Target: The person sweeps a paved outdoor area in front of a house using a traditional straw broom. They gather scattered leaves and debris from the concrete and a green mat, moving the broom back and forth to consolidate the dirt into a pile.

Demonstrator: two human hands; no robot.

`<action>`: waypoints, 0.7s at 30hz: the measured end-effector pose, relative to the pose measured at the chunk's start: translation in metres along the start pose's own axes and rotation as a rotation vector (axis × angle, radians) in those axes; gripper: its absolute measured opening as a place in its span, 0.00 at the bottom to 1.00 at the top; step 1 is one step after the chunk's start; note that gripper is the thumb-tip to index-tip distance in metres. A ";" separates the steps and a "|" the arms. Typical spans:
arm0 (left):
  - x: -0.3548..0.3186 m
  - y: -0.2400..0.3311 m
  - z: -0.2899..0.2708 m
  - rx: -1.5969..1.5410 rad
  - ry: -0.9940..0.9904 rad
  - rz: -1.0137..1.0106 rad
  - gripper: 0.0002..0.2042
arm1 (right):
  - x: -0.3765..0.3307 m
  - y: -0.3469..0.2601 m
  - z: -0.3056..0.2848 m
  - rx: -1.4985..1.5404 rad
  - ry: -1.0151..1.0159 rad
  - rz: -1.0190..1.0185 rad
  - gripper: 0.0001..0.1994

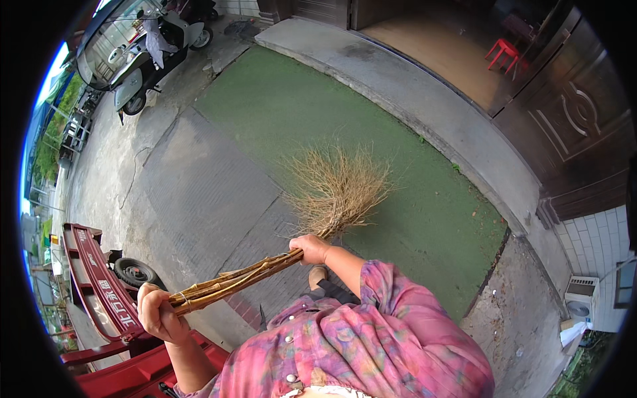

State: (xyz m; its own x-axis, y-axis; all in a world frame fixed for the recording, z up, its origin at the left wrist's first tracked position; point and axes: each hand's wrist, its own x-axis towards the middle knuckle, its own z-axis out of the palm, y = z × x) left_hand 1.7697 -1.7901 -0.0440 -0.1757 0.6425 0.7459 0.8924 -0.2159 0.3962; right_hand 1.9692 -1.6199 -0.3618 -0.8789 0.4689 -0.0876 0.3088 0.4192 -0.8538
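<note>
Twig broom (292, 219) in both my hands, held slanting across my front: my left hand (158, 313) is clamped around the near end of the bundled stick handle, down by my left hip, and my right hand (310, 249) is closed around the handle further up, just below where the sticks fan out. The dry brush head spreads over the edge of the green mat (371, 132), where the mat meets the grey paving (199, 192); I cannot tell whether the tips touch the ground. A binding wraps the sticks just beside my left hand.

My pink flowered sleeve (398, 312) fills the lower middle of the view, and one foot (317, 273) shows below my right hand. To my left stands a red cart (99, 292) with a black tyre (134, 272) next to it. Farther off, near the upper left, a scooter (142, 56) is parked on the concrete. Beyond the mat runs a concrete step (424, 99) before dark wooden doors (570, 126), with a small red stool (502, 53) inside the doorway. A white boxy unit (582, 300) sits by the tiled wall on the right.
</note>
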 end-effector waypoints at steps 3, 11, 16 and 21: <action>0.008 0.015 0.082 -0.244 -0.093 -0.031 0.04 | -0.118 0.036 -0.031 -0.085 0.238 0.159 0.16; -0.103 0.158 0.343 -0.640 -0.807 0.094 0.03 | -0.496 0.103 -0.005 0.183 0.475 1.116 0.26; -0.157 0.244 0.406 -0.881 -1.076 0.062 0.03 | -0.642 0.053 0.014 -0.110 0.479 1.377 0.19; -0.092 0.228 0.386 -0.900 -0.903 -0.296 0.04 | -0.597 -0.006 -0.064 -0.230 0.503 1.250 0.17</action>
State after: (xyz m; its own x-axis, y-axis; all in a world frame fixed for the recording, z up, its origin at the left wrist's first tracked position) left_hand 2.1497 -1.6145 -0.2293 0.3366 0.9374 0.0890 0.2174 -0.1693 0.9613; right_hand 2.5158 -1.8524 -0.2716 0.2391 0.8359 -0.4940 0.8888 -0.3933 -0.2354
